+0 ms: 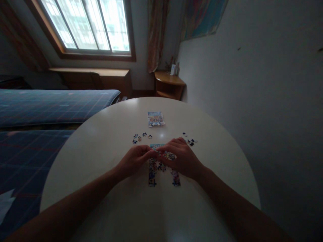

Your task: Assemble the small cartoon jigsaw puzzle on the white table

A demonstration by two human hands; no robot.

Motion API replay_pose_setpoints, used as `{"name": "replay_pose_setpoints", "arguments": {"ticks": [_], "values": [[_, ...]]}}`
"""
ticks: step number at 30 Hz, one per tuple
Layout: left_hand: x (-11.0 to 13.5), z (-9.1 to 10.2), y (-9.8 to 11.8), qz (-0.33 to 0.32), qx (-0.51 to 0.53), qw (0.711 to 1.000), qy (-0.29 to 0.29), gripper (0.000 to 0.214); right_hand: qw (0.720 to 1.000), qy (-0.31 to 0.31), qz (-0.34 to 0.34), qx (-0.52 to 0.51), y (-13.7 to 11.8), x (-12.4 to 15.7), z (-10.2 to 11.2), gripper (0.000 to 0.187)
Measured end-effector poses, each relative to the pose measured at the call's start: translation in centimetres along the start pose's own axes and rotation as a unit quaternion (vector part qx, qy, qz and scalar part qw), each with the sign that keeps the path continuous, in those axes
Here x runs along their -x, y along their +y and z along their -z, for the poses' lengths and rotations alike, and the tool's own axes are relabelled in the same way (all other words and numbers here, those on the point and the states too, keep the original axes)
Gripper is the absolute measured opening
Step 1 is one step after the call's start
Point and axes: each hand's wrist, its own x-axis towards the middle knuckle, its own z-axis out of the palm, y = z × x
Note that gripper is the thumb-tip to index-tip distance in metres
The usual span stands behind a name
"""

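Note:
A partly joined jigsaw puzzle (152, 169) lies on the round table, with a gap along its lower middle. My left hand (136, 157) reaches in from the left, its thumb and forefinger pinched together over the upper part of the puzzle. Whatever is between those fingertips is too small to make out. My right hand (183, 158) rests over the puzzle's right side, covering part of it. Its fingers stretch toward my left fingertips, fairly flat. Loose puzzle pieces (139, 138) lie beyond my left hand, and more pieces (191, 142) lie beyond my right.
A small printed picture sheet or packet (155, 119) lies farther back on the white table (106, 141). A plaid-covered bed (50, 106) stands at the left, and a wall (252, 94) runs along the right. Behind are a corner shelf (169, 78) and a window.

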Motion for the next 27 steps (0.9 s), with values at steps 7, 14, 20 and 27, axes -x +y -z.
{"name": "replay_pose_setpoints", "arguments": {"ticks": [7, 14, 20, 27], "values": [[0.1, 0.2, -0.1, -0.031, -0.058, 0.998, 0.005, 0.032, 1.0, -0.014, -0.002, 0.005, 0.5, 0.3, 0.1, 0.018], [-0.1, 1.3, -1.7, -0.147, -0.21, 0.966, 0.034, 0.015, 0.996, -0.085, -0.01, -0.004, 1.0, 0.8, -0.8, 0.02], [-0.1, 1.9, -2.5, -0.207, -0.257, 0.944, -0.019, 0.019, 0.995, -0.098, -0.026, -0.011, 0.8, 0.9, -1.2, 0.021], [0.1, 2.0, -2.4, -0.199, -0.267, 0.941, -0.055, 0.018, 0.993, -0.113, -0.03, -0.022, 0.8, 1.0, -1.3, 0.02]]}}
